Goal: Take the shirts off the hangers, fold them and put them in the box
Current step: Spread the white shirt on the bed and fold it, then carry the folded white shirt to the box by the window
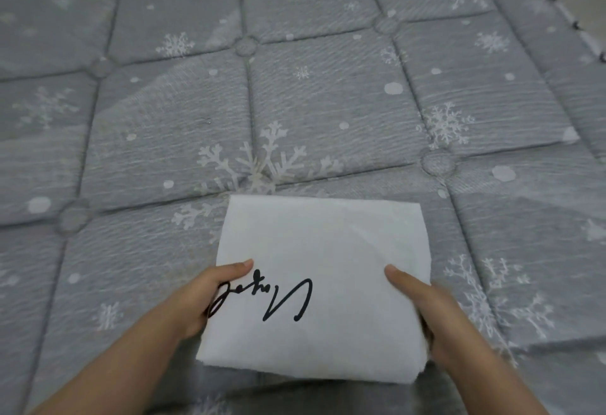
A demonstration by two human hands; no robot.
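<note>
Folded white shirt [314, 286] with black script sits at the near edge of the grey snowflake mattress [295, 103], gripped on 2 sides: left hand [203, 299] and right hand [423, 309] each have the thumb on top, fingers hidden underneath. No box in view; carrying it by the edges could let the middle sag and the folds slip open.

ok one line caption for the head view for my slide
Both hands, left hand and right hand, grip a folded white shirt over a grey snowflake mattress.

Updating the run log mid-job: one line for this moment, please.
stage: fold done | folded white shirt on quilted mattress | left hand grips left edge | right hand grips right edge | box: unseen
</note>
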